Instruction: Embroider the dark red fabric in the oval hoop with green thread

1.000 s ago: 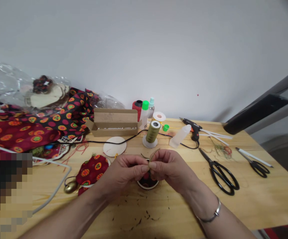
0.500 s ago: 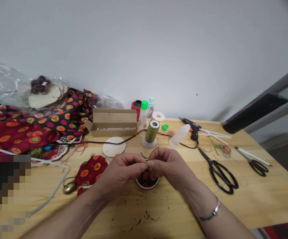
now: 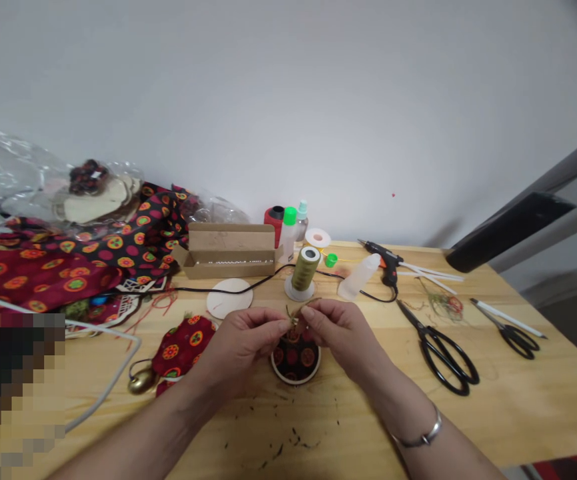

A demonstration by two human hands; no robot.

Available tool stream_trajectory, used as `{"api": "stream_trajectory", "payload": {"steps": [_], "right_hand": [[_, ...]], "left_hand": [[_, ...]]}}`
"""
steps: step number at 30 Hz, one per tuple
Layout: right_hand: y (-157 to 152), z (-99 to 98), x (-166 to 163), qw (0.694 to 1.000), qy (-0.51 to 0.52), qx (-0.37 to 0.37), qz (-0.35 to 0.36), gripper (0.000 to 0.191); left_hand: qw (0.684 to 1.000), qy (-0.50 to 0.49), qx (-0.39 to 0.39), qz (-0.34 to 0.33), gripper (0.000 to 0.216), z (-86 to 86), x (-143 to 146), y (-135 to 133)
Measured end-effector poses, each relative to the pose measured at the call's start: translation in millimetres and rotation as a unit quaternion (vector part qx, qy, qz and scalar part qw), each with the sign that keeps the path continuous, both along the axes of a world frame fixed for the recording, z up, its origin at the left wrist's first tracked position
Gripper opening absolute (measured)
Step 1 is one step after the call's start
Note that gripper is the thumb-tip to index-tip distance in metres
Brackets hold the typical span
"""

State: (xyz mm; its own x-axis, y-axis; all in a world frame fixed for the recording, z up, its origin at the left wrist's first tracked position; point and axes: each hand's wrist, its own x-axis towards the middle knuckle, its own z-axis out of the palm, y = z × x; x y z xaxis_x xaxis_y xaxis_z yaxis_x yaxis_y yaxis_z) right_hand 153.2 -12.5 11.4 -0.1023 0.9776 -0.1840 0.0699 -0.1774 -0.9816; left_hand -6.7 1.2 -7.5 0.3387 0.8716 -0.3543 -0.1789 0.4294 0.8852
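My left hand (image 3: 258, 333) and my right hand (image 3: 336, 327) meet in the middle, each pinching a bundle of olive-green thread (image 3: 292, 319) between thumb and fingertips. Just below the fingertips lies a round disc covered in dark patterned fabric with a pale rim (image 3: 296, 363); my hands partly cover its upper edge. Behind them stands a spool of olive thread (image 3: 305, 270) on a white base. To the left, partly behind my left forearm, is a red patterned fabric piece (image 3: 181, 347) with a brass bell (image 3: 142, 379).
Black scissors (image 3: 441, 350), smaller scissors (image 3: 516, 339), a glue gun (image 3: 386, 257) and a white bottle (image 3: 361, 277) lie to the right. An open cardboard box (image 3: 231, 260) and white disc (image 3: 229, 297) sit behind left. Patterned fabric (image 3: 43, 267) is heaped at the left; thread scraps dot the front.
My fingertips have drawn slightly apart, and the thread between them now shows. More of the fabric-covered disc is visible below. The view has shifted a little.
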Motion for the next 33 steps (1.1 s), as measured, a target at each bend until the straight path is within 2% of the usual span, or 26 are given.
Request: {"api": "stream_trajectory", "payload": {"steps": [5, 7, 13, 16, 20, 26, 33], "right_hand": [[1.1, 1.1, 5.1, 0.995, -0.064, 0.069, 0.018, 0.021], [1.2, 0.8, 5.4, 0.995, -0.062, 0.073, 0.016, 0.019], [-0.9, -1.9, -2.3, 0.998, 0.044, -0.043, -0.022, 0.022], [-1.9, -3.2, -5.5, 0.995, 0.067, -0.058, -0.038, 0.022], [-2.2, -4.1, -5.8, 0.996, 0.058, -0.039, -0.062, 0.018], [-2.7, 0.1, -5.3, 0.998, 0.027, -0.034, -0.054, 0.018], [-3.7, 1.4, -6.1, 0.996, -0.055, 0.037, -0.055, 0.016]], "left_hand": [[1.0, 0.005, 0.017, 0.012, 0.013, 1.2, -0.3, 1.2], [1.0, 0.003, 0.017, 0.013, 0.014, 0.8, -0.2, 1.4], [1.0, 0.008, 0.013, 0.012, 0.016, -0.6, 1.0, 0.5], [1.0, 0.007, 0.005, 0.001, 0.016, -0.4, 1.4, -1.1], [1.0, -0.011, 0.003, -0.013, 0.014, -0.4, 1.8, -3.3], [1.0, 0.0, 0.001, -0.008, 0.01, 3.7, 3.3, -4.9], [1.0, 0.005, 0.01, -0.003, 0.012, 2.0, 1.6, -5.3]]}}
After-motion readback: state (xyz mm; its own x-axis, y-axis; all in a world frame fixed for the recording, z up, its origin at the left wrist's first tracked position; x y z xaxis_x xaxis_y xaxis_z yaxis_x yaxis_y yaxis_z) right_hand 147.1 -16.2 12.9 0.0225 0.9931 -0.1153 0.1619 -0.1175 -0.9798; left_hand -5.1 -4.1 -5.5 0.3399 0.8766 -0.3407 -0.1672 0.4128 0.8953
